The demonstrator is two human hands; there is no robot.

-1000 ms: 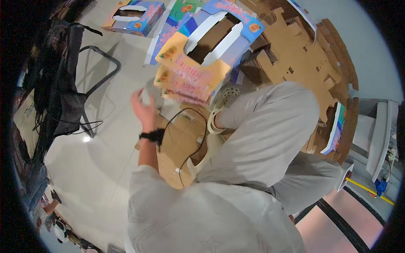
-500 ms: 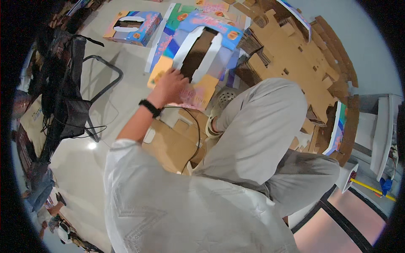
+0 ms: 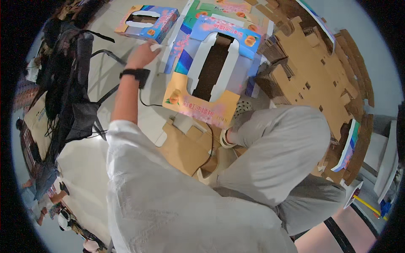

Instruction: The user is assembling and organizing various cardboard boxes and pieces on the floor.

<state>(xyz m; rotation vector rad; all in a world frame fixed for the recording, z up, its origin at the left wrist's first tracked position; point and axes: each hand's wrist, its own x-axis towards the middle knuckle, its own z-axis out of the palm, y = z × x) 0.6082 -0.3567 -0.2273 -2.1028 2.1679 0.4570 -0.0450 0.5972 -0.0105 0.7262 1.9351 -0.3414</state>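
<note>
"Where's the large carton?"

"The large carton [image 3: 223, 69] is ahead of the bent knee [image 3: 295, 130], with flat printed sheets [image 3: 206, 7] showing beyond its far edge. Its window faces up."

"How does it look?"

"Blue at the far end, yellow-orange at the near one, with pink blossom and round orange fruit printed on both. A slanting blue and teal band crosses its left side. White notched flaps line a long slot — the inside shows dark brown."

"And the hands?"

"The left hand [image 3: 143, 55], above a black wristband [image 3: 136, 76], is near the close corner of a small carton [image 3: 163, 25] printed in the same colours. The fingers look bent, but they're blurred; I can't tell whether they touch it or close on anything. The right hand is out of view, so I can't tell about its fingers."

"What about edges and room?"

"Pale floor [image 3: 84, 168] lies open at lower left. Higher up, a tubular frame [image 3: 112, 53] stands just beside the left forearm — a tight side. On the right, brown cardboard [image 3: 312, 71] crowds past the carton. The carton's near right corner overlaps the shoe [image 3: 242, 107] in view; whether they touch, I can't tell. Below its near edge, a cable [image 3: 211, 145] curves across a brown cardboard piece [image 3: 179, 145]."
</note>
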